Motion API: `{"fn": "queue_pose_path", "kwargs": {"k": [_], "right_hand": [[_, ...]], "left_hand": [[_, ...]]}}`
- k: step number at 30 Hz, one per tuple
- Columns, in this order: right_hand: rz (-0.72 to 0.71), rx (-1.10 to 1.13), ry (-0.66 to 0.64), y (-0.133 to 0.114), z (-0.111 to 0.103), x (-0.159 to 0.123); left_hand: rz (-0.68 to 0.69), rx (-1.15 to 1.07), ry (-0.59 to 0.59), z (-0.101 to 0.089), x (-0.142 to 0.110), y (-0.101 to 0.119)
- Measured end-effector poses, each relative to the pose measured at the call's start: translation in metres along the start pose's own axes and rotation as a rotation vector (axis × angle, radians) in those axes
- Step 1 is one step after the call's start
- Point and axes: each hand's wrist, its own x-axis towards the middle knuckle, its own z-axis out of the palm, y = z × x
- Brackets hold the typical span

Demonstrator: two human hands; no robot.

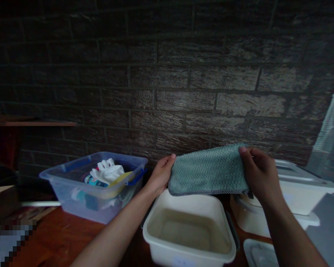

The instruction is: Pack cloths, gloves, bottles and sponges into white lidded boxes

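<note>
A folded teal cloth (208, 171) hangs in the air above a white plastic basin (161, 215) that holds murky water. My left hand (161, 175) pinches the cloth's left edge, thumb on top. My right hand (258, 175) grips the cloth's right edge, fingers closed over it. Both forearms reach in from the bottom of the view.
A clear plastic tub (72, 193) with blue handles stands at the left, holding white gloves (108, 171) and bottles. A white lidded container (303, 193) sits behind my right hand. A lid (260, 254) lies at bottom right. A dark brick wall (167, 74) is close behind.
</note>
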Motion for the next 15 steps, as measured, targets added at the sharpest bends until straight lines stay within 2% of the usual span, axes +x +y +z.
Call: {"fn": "queue_pose_path", "kwargs": {"k": [3, 7, 10, 15], "right_hand": [[-0.002, 0.020, -0.006, 0.003, 0.005, 0.001], [-0.021, 0.031, 0.035, 0.005, 0.012, 0.005], [-0.035, 0.078, 0.031, 0.006, 0.017, 0.010], [-0.080, -0.006, 0.019, 0.014, 0.024, 0.018]], "left_hand": [[-0.149, -0.058, -0.021, -0.007, 0.002, 0.003], [-0.380, -0.183, -0.177, -0.018, 0.000, 0.020], [-0.290, -0.114, -0.168, -0.018, -0.006, 0.029], [-0.006, 0.078, -0.021, -0.017, -0.006, 0.026]]}}
